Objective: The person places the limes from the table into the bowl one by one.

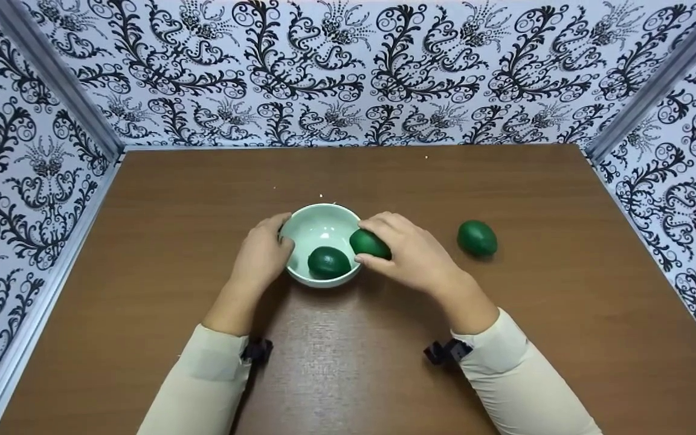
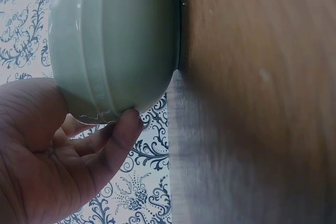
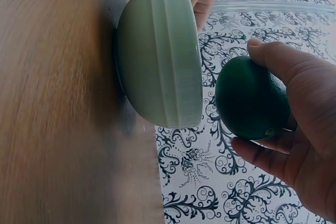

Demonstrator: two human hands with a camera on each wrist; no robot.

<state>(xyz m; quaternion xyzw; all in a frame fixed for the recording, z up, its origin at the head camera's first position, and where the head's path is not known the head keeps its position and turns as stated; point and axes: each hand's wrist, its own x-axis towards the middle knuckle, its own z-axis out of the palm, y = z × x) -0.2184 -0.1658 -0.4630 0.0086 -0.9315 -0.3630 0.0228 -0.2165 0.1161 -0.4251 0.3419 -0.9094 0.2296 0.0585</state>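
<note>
A pale green bowl [image 1: 306,223] stands upright on the table with one dark green lime [image 1: 328,263] lying inside it. My left hand [image 1: 263,251] grips the bowl's left side, thumb over the rim and fingers along the outer wall. In the left wrist view those fingertips [image 2: 128,121] press against the bowl's side [image 2: 121,35]. A second lime [image 3: 249,98] is held between the thumb and fingers of my right hand [image 1: 411,251]. The right wrist view shows this lime raised above the rim level, apart from the bowl [image 3: 163,56].
Another lime [image 1: 477,238] lies on the brown wooden table [image 1: 541,302], right of my right hand. Patterned panels [image 1: 348,72] enclose the back and both sides of the table. Small light specks [image 1: 321,196] dot the surface behind the bowl.
</note>
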